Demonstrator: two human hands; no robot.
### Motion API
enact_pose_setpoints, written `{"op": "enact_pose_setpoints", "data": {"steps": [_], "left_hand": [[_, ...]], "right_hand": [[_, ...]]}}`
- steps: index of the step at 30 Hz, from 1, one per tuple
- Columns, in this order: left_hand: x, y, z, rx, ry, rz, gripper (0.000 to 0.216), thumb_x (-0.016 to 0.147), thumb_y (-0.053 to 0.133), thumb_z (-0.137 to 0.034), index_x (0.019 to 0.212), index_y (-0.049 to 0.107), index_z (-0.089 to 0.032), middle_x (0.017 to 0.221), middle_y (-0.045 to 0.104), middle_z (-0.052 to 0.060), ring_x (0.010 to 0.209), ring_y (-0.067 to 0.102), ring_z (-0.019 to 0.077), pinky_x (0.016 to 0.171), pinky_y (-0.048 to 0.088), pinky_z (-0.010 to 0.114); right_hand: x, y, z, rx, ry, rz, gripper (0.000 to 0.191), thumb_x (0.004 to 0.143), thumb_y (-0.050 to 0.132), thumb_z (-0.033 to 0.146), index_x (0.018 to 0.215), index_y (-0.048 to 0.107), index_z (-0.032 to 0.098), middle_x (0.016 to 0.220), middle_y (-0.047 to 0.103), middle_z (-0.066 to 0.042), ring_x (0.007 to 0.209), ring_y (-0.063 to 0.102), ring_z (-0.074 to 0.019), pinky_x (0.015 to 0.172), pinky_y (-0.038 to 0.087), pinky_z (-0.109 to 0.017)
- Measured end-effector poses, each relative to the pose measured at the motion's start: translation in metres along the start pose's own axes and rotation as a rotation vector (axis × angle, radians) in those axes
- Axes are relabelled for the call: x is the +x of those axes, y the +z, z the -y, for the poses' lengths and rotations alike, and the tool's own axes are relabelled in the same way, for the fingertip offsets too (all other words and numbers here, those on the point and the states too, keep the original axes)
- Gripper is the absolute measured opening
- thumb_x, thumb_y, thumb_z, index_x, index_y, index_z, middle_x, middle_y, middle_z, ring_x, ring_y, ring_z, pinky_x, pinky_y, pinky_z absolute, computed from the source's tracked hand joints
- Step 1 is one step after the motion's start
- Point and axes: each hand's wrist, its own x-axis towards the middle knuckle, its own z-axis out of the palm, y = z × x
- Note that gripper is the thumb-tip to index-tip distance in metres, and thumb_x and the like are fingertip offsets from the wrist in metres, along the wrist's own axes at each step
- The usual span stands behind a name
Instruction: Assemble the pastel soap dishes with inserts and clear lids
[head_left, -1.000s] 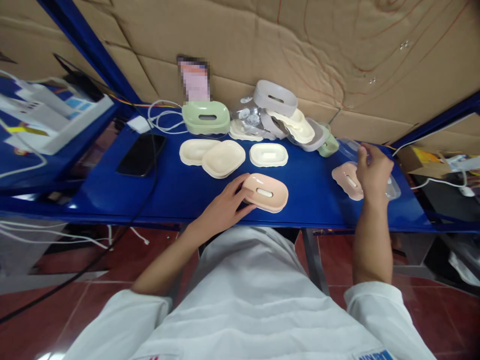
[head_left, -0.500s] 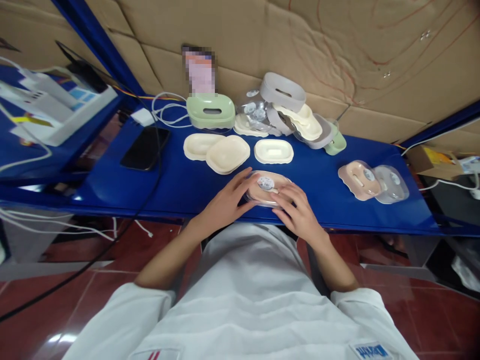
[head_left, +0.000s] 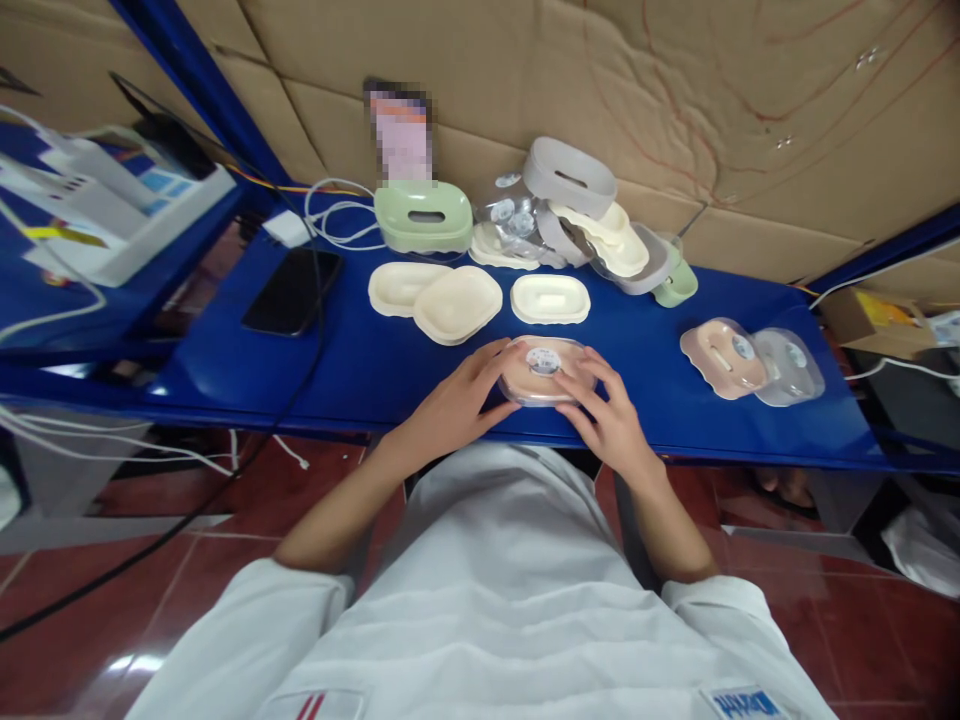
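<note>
A pink soap dish (head_left: 556, 385) under a clear lid with a round label (head_left: 543, 361) sits near the table's front edge. My left hand (head_left: 480, 385) grips its left end, thumb at the near side and fingers at the far side. On the opposite end my right hand (head_left: 606, 410) holds it, fingertips curved over the lid. Just beyond lie a cream soap dish piece (head_left: 550, 299) with a raised middle and two overlapping cream trays (head_left: 457, 303).
A green soap dish (head_left: 424, 215) and a heap of grey and cream dishes (head_left: 570, 178) stand at the back. Further right are another pink dish (head_left: 724, 358) and a clear lid (head_left: 791, 365). A black phone (head_left: 292, 292) lies left, beside a white charger (head_left: 287, 229); a black cable crosses there.
My right hand's fingers have shifted from the lid's middle toward its right end. My left hand keeps its hold. The view has shifted slightly.
</note>
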Motion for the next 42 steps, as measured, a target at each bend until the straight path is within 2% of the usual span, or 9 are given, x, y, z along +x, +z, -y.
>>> {"op": "enact_pose_setpoints", "data": {"steps": [10,16,21,23,26,32,34,37,42], "left_hand": [[0.001,-0.002,-0.001,0.008,-0.054,0.002,0.063,0.109,0.063,-0.038,0.167,0.038,-0.032,0.162,0.048,0.015,0.152,0.053,0.0314,0.130,0.045,0.053],[0.001,-0.002,0.000,-0.007,-0.039,0.022,0.061,0.111,0.058,-0.039,0.168,0.036,-0.032,0.173,0.042,0.013,0.162,0.042,0.0309,0.133,0.040,0.053],[0.000,-0.001,0.000,0.000,-0.032,0.030,0.059,0.112,0.056,-0.040,0.168,0.037,-0.030,0.172,0.044,0.014,0.162,0.043,0.0296,0.132,0.042,0.051],[-0.001,-0.001,-0.001,0.014,-0.010,0.036,0.062,0.112,0.056,-0.041,0.169,0.035,-0.030,0.174,0.042,0.014,0.162,0.042,0.0296,0.132,0.043,0.051],[-0.001,0.000,-0.002,0.088,0.019,-0.002,0.066,0.112,0.057,-0.044,0.171,0.032,-0.029,0.177,0.037,0.016,0.163,0.040,0.0321,0.131,0.042,0.053],[0.002,0.008,-0.001,0.404,-0.206,-0.294,0.057,0.110,0.056,-0.041,0.164,0.047,-0.027,0.172,0.044,0.019,0.160,0.041,0.0434,0.132,0.022,0.075],[0.003,0.011,0.001,0.447,-0.266,-0.307,0.057,0.109,0.057,-0.042,0.163,0.049,-0.026,0.166,0.050,0.020,0.158,0.043,0.0467,0.129,0.016,0.083],[0.003,0.013,0.001,0.470,-0.282,-0.257,0.052,0.110,0.055,-0.040,0.159,0.055,-0.022,0.147,0.065,0.020,0.144,0.057,0.0439,0.128,0.025,0.079],[0.001,0.010,0.000,0.468,-0.193,-0.176,0.035,0.111,0.051,-0.032,0.138,0.069,-0.021,0.125,0.072,0.015,0.124,0.066,0.0354,0.120,0.045,0.061]], "right_hand": [[-0.005,0.001,-0.002,-0.151,0.008,0.054,0.065,0.103,0.073,0.035,0.164,0.051,0.045,0.142,0.063,-0.011,0.142,0.059,-0.0372,0.118,0.053,-0.063],[-0.010,0.004,0.006,-0.178,-0.022,0.029,0.079,0.103,0.071,0.023,0.169,0.038,0.051,0.132,0.065,-0.009,0.148,0.057,-0.0367,0.123,0.048,-0.068],[-0.004,0.002,0.000,-0.037,0.022,0.086,0.079,0.100,0.078,0.034,0.170,0.042,0.043,0.168,0.043,-0.013,0.165,0.035,-0.0405,0.127,0.046,-0.066],[0.000,-0.006,-0.003,0.010,0.069,0.144,0.077,0.099,0.078,0.041,0.169,0.045,0.039,0.177,0.035,-0.013,0.163,0.039,-0.0395,0.127,0.048,-0.063],[0.005,-0.036,-0.012,-0.046,0.118,0.130,0.064,0.100,0.077,0.046,0.160,0.058,0.037,0.173,0.045,-0.011,0.155,0.052,-0.0371,0.126,0.049,-0.060],[0.018,-0.145,-0.101,-0.632,0.450,-0.268,0.073,0.092,0.085,0.044,0.156,0.060,0.020,0.158,0.056,-0.025,0.152,0.053,-0.0386,0.124,0.045,-0.055],[0.027,-0.172,-0.144,-0.742,0.732,-0.185,0.072,0.089,0.088,0.036,0.154,0.063,0.015,0.152,0.058,-0.029,0.147,0.055,-0.0385,0.120,0.044,-0.052],[0.038,-0.189,-0.191,-0.722,1.104,0.017,0.080,0.087,0.090,0.034,0.154,0.060,0.004,0.149,0.053,-0.037,0.138,0.058,-0.0375,0.108,0.045,-0.048],[0.050,-0.186,-0.212,-0.665,1.126,0.145,0.084,0.090,0.087,0.036,0.154,0.054,-0.006,0.144,0.051,-0.040,0.138,0.051,-0.0342,0.100,0.042,-0.044]]}}
